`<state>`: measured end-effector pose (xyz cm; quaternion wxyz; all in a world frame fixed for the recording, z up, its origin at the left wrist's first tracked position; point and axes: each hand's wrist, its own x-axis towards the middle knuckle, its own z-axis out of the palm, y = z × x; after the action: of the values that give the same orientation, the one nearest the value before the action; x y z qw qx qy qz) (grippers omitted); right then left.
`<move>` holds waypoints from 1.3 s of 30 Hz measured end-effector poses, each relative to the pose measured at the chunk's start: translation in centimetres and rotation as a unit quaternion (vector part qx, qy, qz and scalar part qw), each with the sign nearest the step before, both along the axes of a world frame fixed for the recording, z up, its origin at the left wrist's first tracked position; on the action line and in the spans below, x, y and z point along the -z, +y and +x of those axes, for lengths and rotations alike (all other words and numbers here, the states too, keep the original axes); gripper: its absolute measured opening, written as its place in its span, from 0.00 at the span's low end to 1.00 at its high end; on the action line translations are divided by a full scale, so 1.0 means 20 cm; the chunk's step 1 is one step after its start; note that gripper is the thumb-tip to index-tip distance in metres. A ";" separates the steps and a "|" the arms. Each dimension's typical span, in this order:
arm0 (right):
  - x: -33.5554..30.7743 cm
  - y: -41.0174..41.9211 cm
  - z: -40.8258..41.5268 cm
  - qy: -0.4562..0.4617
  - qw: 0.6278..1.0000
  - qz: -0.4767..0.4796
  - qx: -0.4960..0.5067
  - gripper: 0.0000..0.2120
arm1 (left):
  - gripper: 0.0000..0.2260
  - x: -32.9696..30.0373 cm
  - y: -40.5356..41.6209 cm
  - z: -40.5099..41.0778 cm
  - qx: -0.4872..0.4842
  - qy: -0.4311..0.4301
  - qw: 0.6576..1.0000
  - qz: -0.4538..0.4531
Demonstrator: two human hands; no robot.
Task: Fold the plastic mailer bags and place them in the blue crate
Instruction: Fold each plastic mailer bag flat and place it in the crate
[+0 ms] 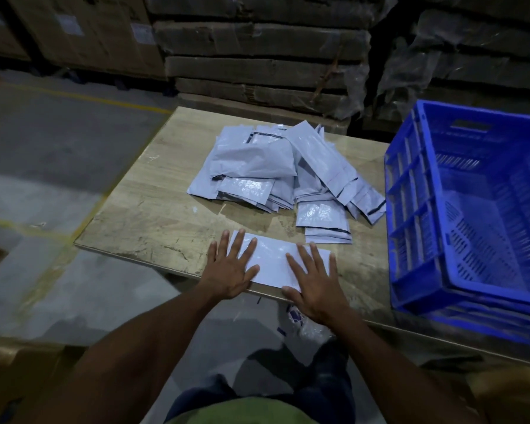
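Behind everything, tall stacks of flattened brown cardboard wrapped in clear film (263, 56), reaching across the back of the view. Below and to the left, grey concrete floor (43, 154) with a yellow painted line running across it. In the middle, a pale wood-grain rectangular tabletop (153, 215), scuffed and marked, one corner pointing toward the left.

On the right part of the tabletop, a large blue plastic crate with perforated walls and slotted base (410, 215), mouth tilted toward the camera (nothing visible inside apart from its own ribs and holes). Just beside the crate's left wall, a loose heap of grey-white plastic mailer bags (270, 169), overlapping at varied angles, some with dark strips along an edge.

At the near edge of the tabletop, well in front of the heap, a single grey-white plastic mailer bag folded into a long flat strip (273, 261), lying crosswise. Pressed flat on its left end, left hand (230, 270), fingers straight and spread, gripping nothing. Pressed flat on its right end, right hand (312, 286), fingers likewise straight and spread, heel hanging past the tabletop edge.

Under that edge, a small scrap of white-and-blue printed plastic (294, 316) on the floor, details too blurred to read.
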<state>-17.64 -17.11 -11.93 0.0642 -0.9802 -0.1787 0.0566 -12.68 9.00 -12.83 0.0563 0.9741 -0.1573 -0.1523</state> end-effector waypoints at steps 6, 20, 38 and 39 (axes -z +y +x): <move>-0.01 0.02 0.00 -0.068 0.996 0.035 -0.050 0.19 | 0.42 -0.04 -0.05 0.03 0.004 0.015 1.000 0.013; -0.14 0.05 0.07 -0.159 0.975 0.121 -0.101 0.14 | 0.30 -0.12 -0.15 -0.06 0.046 -0.015 0.998 0.047; -0.47 -0.05 0.15 -0.118 0.984 0.012 -0.135 0.19 | 0.42 -0.08 -0.09 -0.02 -0.054 -0.062 0.969 -0.233; -0.51 -0.09 0.17 -0.115 0.987 0.041 -0.102 0.20 | 0.42 -0.08 -0.12 -0.02 -0.055 -0.047 0.977 -0.200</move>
<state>-14.27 -18.91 -1.63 0.0768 -0.9533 -0.2864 -0.0578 -13.15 6.65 -11.31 0.2511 0.9564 -0.1329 -0.0681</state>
